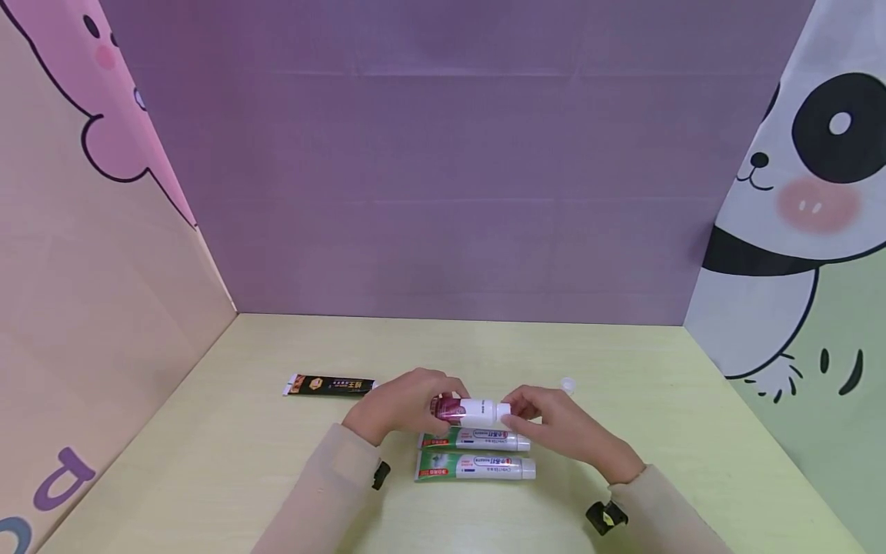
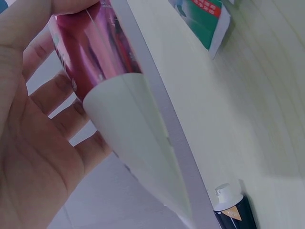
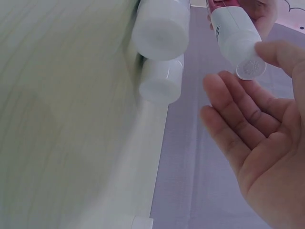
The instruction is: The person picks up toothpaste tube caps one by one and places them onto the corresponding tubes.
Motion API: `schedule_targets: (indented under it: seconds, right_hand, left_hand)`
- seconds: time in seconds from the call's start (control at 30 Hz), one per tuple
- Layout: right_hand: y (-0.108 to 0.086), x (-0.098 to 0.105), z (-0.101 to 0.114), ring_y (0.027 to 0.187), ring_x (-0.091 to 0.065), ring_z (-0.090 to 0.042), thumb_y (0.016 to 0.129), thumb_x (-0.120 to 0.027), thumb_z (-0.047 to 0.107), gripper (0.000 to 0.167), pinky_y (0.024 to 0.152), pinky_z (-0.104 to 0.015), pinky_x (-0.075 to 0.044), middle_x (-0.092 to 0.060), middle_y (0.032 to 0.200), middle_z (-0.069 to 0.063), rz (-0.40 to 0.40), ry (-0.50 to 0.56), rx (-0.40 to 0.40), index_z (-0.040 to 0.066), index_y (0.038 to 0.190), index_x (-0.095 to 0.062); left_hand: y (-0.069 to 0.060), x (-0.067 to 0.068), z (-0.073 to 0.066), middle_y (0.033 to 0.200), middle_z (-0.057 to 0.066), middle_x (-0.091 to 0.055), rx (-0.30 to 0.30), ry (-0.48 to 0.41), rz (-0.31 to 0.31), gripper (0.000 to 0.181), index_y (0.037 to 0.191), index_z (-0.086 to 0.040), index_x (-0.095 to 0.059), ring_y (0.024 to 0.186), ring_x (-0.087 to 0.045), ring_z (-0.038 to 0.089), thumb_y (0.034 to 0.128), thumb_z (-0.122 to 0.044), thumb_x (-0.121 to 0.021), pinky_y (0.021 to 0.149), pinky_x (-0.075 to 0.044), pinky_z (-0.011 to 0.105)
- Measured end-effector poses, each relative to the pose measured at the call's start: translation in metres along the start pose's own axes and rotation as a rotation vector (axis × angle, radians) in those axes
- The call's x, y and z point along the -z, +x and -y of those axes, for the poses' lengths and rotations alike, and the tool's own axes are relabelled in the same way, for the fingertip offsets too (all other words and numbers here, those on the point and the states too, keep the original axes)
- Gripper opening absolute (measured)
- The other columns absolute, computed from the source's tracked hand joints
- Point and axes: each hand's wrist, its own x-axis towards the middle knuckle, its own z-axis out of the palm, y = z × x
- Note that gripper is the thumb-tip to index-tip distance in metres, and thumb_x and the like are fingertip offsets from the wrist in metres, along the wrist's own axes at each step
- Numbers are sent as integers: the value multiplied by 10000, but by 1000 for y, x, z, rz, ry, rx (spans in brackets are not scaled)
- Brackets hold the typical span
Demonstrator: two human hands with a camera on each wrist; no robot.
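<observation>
**Red-and-white tube [image 1: 475,413] held up by both ends**

I see the left hand [image 1: 418,402] clamped on the tube's red end, thumb on one side and fingers on the other. The right hand [image 1: 557,423] has its thumb and fingertips together on the white cap [image 3: 251,67] at the opposite end. So the tube lies between my two grips, raised off the table [image 1: 173,477].

Just below and nearer than the grips, I have two green-and-white tubes side by side, the upper one [image 1: 487,439] and the lower one [image 1: 477,466], caps toward the right hand's side. Left of the left hand lies a black tube [image 1: 328,385], its capped end partly hidden behind that hand. Just beyond the right hand sits a small whitish round piece [image 1: 567,385].
</observation>
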Motion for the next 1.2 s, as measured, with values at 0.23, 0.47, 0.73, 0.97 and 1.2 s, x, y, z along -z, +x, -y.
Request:
schedule_targets:
  seconds: [0.23,0.47,0.73,0.97,1.2]
  right_hand:
    - [1,-1,-2,718,-560,-66,1040,-553,314,264,663,-258,-490,-635,811,55,8,-29,-35,90,1005,-686]
    - [4,-4,-2,665,-565,-101,1081,-435,357,424,646,-275,-482,-604,699,46,18,-27,-87,104,821,-654]
    - [3,-2,1,688,-600,-148,1089,-368,412,540,699,-311,-496,-632,697,41,18,-19,-152,94,796,-691]
    - [0,5,1,806,-635,-148,1080,-427,380,391,749,-336,-519,-678,868,20,-30,-89,-103,111,1051,-709]
    - [-3,6,0,910,-627,-78,1005,-602,384,346,811,-316,-533,-670,1050,91,-74,-78,-38,108,1209,-644]
  left_hand:
    - [0,2,-3,932,-120,-594,8,4,2,409,1187,-199,-687,832,-544,101,803,-111,-793,704,-499,231]
    - [0,4,-6,937,-107,-598,-1,1,-1,404,1179,-187,-693,825,-548,101,799,-99,-795,704,-501,221]
    - [0,4,-7,934,-105,-607,-5,-5,-9,404,1175,-185,-700,817,-555,92,796,-96,-806,709,-507,218]
    - [1,6,-6,938,-111,-605,-3,14,-2,400,1182,-194,-698,833,-550,95,805,-115,-806,732,-502,232]
    - [1,6,-6,963,-112,-608,3,29,8,400,1185,-209,-697,852,-548,102,808,-126,-799,747,-496,244]
